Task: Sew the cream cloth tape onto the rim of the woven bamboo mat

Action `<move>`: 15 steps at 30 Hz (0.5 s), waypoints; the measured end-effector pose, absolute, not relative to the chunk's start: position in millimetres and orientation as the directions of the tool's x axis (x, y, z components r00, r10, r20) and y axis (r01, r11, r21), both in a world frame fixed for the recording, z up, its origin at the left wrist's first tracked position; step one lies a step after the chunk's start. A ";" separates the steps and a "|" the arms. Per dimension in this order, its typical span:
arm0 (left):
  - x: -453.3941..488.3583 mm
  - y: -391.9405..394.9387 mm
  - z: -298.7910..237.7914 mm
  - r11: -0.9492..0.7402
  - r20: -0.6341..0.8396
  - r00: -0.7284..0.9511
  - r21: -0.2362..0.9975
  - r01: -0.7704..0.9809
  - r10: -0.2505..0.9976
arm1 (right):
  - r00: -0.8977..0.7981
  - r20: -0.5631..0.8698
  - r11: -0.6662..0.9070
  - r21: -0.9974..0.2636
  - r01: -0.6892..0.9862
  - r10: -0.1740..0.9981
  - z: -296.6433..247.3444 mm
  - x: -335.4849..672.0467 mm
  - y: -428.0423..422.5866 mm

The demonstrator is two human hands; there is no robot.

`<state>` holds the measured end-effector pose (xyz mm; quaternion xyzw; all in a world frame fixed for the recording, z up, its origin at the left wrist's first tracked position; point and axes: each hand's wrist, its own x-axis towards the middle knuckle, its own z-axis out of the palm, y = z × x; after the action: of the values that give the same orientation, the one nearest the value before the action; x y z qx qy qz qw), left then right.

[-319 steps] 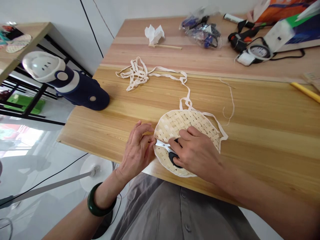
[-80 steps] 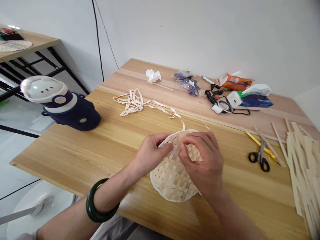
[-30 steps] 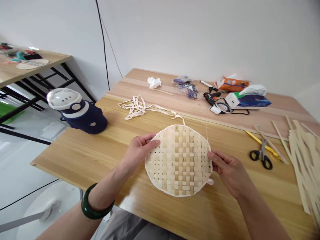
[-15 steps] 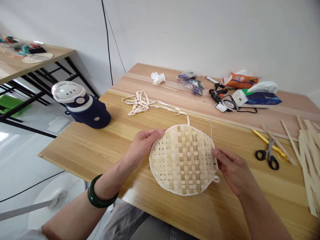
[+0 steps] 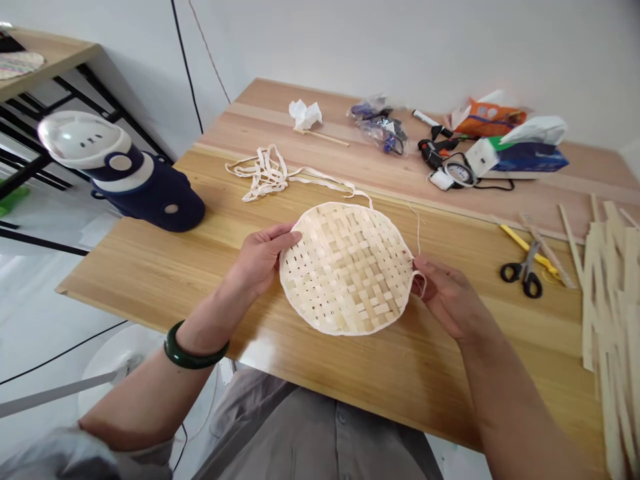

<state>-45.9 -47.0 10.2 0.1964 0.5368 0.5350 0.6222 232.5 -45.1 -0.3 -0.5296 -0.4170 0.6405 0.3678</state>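
A round woven bamboo disc (image 5: pixel 345 270) with a pale bound rim is held above the wooden table (image 5: pixel 150 280) in front of me. My left hand (image 5: pixel 263 257) grips its left edge, and my right hand (image 5: pixel 445 293) grips its right edge. A small loop of rim strip (image 5: pixel 419 281) sticks out beside my right fingers. A thin loose fibre (image 5: pixel 417 230) rises from the disc's upper right. A dark green bangle (image 5: pixel 195 353) circles my left wrist.
A tangle of pale strip (image 5: pixel 263 175) lies beyond the disc. Black-handled scissors (image 5: pixel 523 277) and a yellow stick (image 5: pixel 525 243) lie right, beside a pile of bamboo strips (image 5: pixel 607 300). A navy flask (image 5: pixel 150 197) lies left. A glue gun (image 5: pixel 435 147) and tissue box (image 5: pixel 525 157) stand far right.
The disc has turned in my hands, bringing the rim loop from its lower right up to its right edge. My view has tilted, so the table sits higher in the picture.
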 end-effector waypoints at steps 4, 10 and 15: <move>-44.6 -50.2 8.7 0.366 -0.475 -0.139 0.806 -0.466 0.869 | -0.162 -0.437 -0.443 -0.897 0.003 0.885 -3.6 232.1 -46.4; -43.2 -55.6 6.8 0.420 -0.495 -0.044 0.779 -0.465 0.868 | -0.080 -0.439 -0.444 -0.894 -0.062 0.895 -5.6 234.3 -45.0; -41.9 -63.5 5.5 0.549 -0.597 0.073 0.675 -0.493 0.799 | -0.047 -0.428 -0.431 -0.899 -0.076 0.903 -5.6 238.6 -42.4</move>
<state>-41.9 -63.5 5.5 0.1496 0.5106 0.4505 0.7169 238.6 -42.4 -5.6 -0.5687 -0.3632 0.6260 0.3909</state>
